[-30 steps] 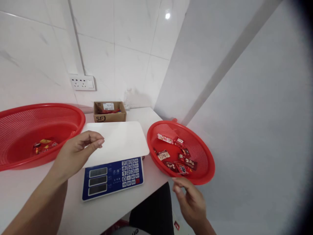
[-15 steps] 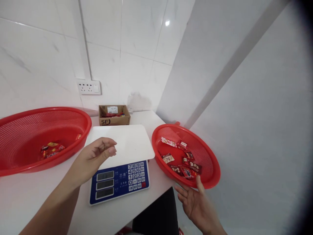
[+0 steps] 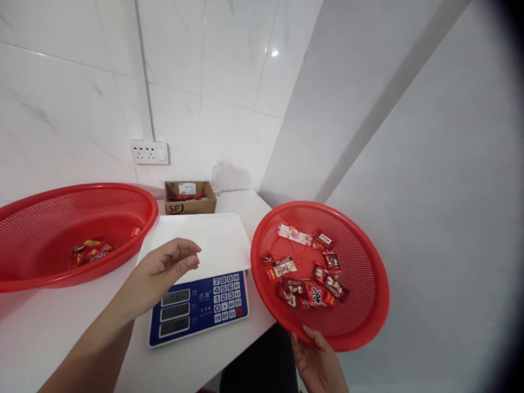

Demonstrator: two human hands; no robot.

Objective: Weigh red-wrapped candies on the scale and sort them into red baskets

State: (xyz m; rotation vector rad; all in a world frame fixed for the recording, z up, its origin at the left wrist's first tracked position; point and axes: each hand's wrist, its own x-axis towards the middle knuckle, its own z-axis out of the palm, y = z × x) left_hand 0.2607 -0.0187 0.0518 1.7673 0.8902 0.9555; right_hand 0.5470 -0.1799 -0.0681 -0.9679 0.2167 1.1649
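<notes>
Find the red basket between four and five o'clock in the view, tipped toward the near side and out past the edge of the bench, with wrapped packets lying loose on its floor. Hold it with the right hand just past six o'clock on the rim, thumb over the lip, other fingers underneath, clamped on the plastic. With so broad a rim on one hand, probably best to spread the fingers wide, bear up from below and hold the tilt steady, to avoid sliding packets over the low side. Note the left hand at nine o'clock from the basket, over the weighing scale, fingertips and thumb slightly apart, with nothing seen between; seemingly free to steady the rim. Mind the scale's plate, close at the basket's nine o'clock; cannot tell touching from just beside. Better to lift than drag there. Farther out from the scale, see a second red basket toward ten o'clock and a cardboard box at twelve.
</notes>
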